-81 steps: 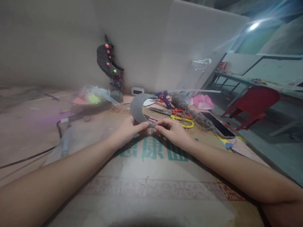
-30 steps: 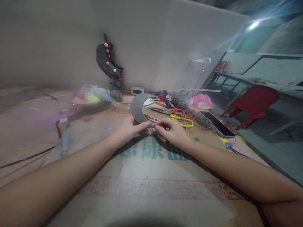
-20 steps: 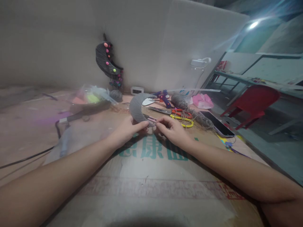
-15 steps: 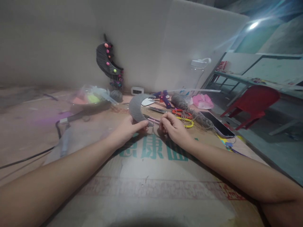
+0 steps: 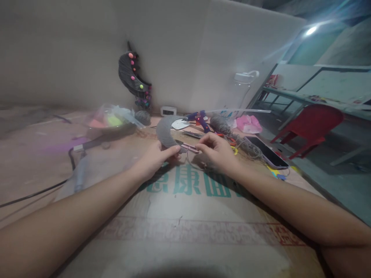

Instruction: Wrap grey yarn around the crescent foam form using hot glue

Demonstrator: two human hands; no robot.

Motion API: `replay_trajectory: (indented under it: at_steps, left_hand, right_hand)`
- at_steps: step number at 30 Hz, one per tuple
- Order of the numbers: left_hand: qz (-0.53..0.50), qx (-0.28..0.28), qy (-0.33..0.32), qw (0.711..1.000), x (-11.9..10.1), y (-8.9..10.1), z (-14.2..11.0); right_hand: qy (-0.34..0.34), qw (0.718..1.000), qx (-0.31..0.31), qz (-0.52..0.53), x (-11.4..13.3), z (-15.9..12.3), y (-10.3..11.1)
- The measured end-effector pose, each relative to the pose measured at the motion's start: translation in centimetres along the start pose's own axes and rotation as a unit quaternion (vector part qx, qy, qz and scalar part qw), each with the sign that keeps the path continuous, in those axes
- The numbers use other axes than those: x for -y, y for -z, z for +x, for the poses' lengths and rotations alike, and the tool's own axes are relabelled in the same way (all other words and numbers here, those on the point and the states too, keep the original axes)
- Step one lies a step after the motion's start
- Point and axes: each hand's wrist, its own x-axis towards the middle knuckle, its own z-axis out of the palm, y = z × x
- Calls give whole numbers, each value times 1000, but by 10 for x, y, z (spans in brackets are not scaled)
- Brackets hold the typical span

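Observation:
My left hand [image 5: 156,160] grips the lower end of a crescent wrapped in grey yarn [image 5: 164,133], thumb on top and fingers beneath. The crescent is tilted up off the cardboard. From its lower tip a loose strand of grey yarn [image 5: 193,165] curves down and right beneath my right hand [image 5: 217,152]. That hand is closed in a pinch, its fingertips at the end of a slim pinkish tool [image 5: 189,148]; whether they hold the tool or yarn I cannot tell. Behind my right hand lie scissors with orange handles [image 5: 232,141] and a yellow handle [image 5: 234,150], partly hidden.
A purple glue gun [image 5: 199,119], grey yarn skein [image 5: 220,125] and phone [image 5: 266,151] lie to the right. At left stand a bowl of colourful bits [image 5: 108,125] and a yarn ball [image 5: 142,117]. A decorated crescent [image 5: 127,73] hangs on the wall. Printed cardboard [image 5: 185,208] covers the table.
My right hand has moved slightly up, its fingertips now at the pinkish tool's end and covering more of the scissors. The crescent has shifted slightly left in my left hand.

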Motion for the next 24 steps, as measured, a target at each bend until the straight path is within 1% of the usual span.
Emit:
replay_trajectory:
  at_steps: [2, 3, 7, 9, 11, 15, 17, 20, 22, 24]
  left_hand:
    - [11, 3, -5, 1000, -2, 0, 0]
    - [18, 10, -9, 1000, -3, 0, 0]
    - [54, 22, -24, 998, -6, 0, -1]
    - [67, 24, -23, 997, -5, 1, -1]
    - [72, 34, -21, 997, -3, 3, 0]
    - [59, 53, -14, 997, 0, 5, 1]
    - [45, 59, -5, 997, 0, 5, 1]
    - [26, 66, -2, 997, 1, 5, 1]
    - [13, 67, 0, 998, 2, 5, 1]
    - [1, 71, 4, 997, 4, 6, 1]
  right_hand:
    - [27, 997, 15, -73, -8, 8, 4]
    - [52, 992, 32, -107, -13, 11, 5]
    - [146, 958, 116, -217, -28, 17, 1]
    - [165, 941, 140, -261, -30, 17, -2]
    - [169, 928, 144, -298, -28, 16, -4]
    - [132, 914, 151, -354, -24, 14, -4]
    - [104, 922, 149, -341, -25, 15, -1]
    - [57, 959, 104, -257, -26, 21, 8]
    - [-6, 984, 63, -165, -25, 25, 16]
    - [-73, 994, 42, -68, -22, 24, 22]
